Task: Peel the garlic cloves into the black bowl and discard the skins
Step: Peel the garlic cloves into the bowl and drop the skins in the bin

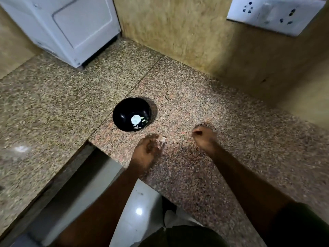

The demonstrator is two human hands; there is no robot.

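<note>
Garlic bulb (136,119) sits in the black bowl (124,107), low on the near-right side of the inside, with a few pale bits beside and below it; can't tell if those are cloves or skins. Bowl is on the granite counter (195,97), just right of the seam line, near the counter's inner corner.

One pale piece (163,139) at my left fingertips, just near-right of the bowl. Probably a clove, too blurred to be sure. My left hand (146,150) is over the counter edge, fingers bent toward that piece. Motion blur, so can't tell whether I'm pinching it or only touching it.

My right hand (203,136) is further right, well apart from the bowl, fingers curled in, knuckles up. Thumb and forefinger look pressed together at the left tip. Can't tell if anything is between them.

Both forearms bare, dark sleeve (302,227) on the right arm at the bottom corner.

White appliance (71,29) stands at the far left of the counter against the wall. White socket plate (274,13) on the wall, top right. Tiled floor (140,207) shows below the counter cutout.
</note>
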